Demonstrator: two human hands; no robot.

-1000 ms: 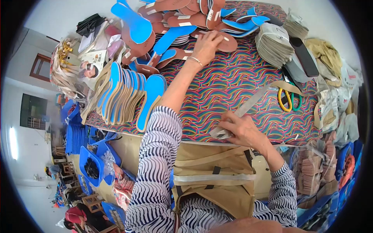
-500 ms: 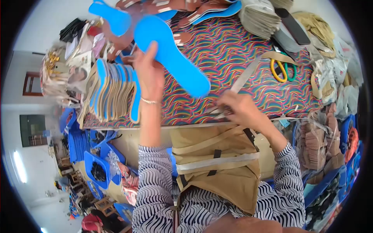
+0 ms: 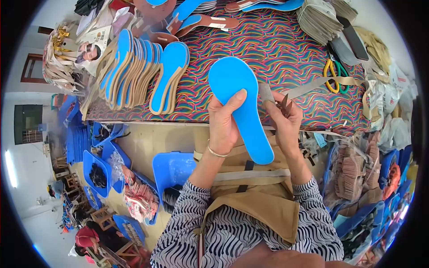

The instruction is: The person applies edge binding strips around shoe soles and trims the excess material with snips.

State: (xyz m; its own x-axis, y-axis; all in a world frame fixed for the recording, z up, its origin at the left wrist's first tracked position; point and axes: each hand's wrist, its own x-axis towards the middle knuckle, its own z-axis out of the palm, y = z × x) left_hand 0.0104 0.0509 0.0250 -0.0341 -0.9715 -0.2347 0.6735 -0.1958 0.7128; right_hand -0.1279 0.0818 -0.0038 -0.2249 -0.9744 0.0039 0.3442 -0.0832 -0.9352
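Note:
A blue insole-shaped piece (image 3: 243,111) is gripped in my left hand (image 3: 225,120), thumb on its blue face and the round end up. Just right of it, my right hand (image 3: 286,120) holds the end of a pale strip (image 3: 308,88) between thumb and fingers. Small pointed metal blades, perhaps snips (image 3: 285,103), stick out of the same hand. The strip runs right across the patterned cloth, over the yellow-and-green-handled scissors (image 3: 333,76). Left of my hands stands a row of blue-and-tan insoles (image 3: 129,71), with a few more (image 3: 170,78) beside it.
Brown and blue insoles (image 3: 205,21) lie along the table's far side. A grey stack (image 3: 317,22) and a dark block (image 3: 352,38) are at the back right. Blue bins (image 3: 172,167) stand below the table edge. A person in a red cap (image 3: 87,236) is at the lower left.
My left hand has brought the blue piece right and down, in front of my body. My right hand has turned upward beside it. The view has shifted, showing more of the floor and bins.

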